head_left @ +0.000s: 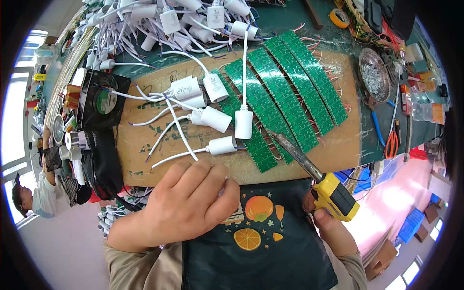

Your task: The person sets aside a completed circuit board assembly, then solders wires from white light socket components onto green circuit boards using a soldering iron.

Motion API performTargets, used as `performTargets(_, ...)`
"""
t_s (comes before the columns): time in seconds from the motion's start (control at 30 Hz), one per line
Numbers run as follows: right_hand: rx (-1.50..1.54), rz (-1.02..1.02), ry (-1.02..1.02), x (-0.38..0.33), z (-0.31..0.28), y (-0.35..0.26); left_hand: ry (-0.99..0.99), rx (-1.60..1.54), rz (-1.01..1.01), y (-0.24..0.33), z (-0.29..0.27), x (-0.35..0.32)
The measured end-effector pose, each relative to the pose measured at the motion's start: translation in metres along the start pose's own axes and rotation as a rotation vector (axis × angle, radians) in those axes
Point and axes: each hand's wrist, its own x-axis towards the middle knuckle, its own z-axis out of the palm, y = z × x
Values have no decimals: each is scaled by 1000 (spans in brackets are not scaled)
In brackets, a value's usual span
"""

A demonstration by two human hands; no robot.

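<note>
My left hand (191, 200) is closed, its fingers curled over a white cable (181, 126) that runs up from the knuckles; a bit of white shows by the thumb, but the rest is hidden. In my right hand (325, 215) is a soldering iron (340, 198) with a yellow and black handle. Its metal tip points up-left, over or against the long green circuit boards (282, 99). Close above my left hand lie several white cylindrical lamp sockets (215, 118) with cords. One socket (243, 124) stands out at the boards' left side, its cord stretching straight away.
A brown cardboard sheet (140, 164) underlies the work. A black fan (99, 99) stands left, a heap of white corded sockets (169, 21) behind. At right are a metal dish (374, 70), orange-handled scissors (392, 145) and yellow tape (339, 18). Another person (46, 193) is far left.
</note>
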Motion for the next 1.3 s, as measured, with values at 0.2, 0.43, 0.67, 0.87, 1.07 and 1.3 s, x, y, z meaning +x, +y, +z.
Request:
performTargets(0.2,-98,14,-22,-9,-3,1,135,-7,-17,1,-14,2)
performTargets(0.43,-53,-9,8,-6,5,-3,222,-126,-102,0,2,4)
performTargets(0.67,-142,46,-105,-6,-1,-5,204,-257,-184,4,85,-9)
performTargets(0.87,-225,11,-103,-4,1,-9,198,-111,-157,5,85,-5)
performTargets(1.07,-269,-33,-84,-9,-3,-3,110,-50,-151,11,78,0)
performTargets(1.3,-196,97,-120,-16,-6,-2,42,-107,-128,11,70,-3)
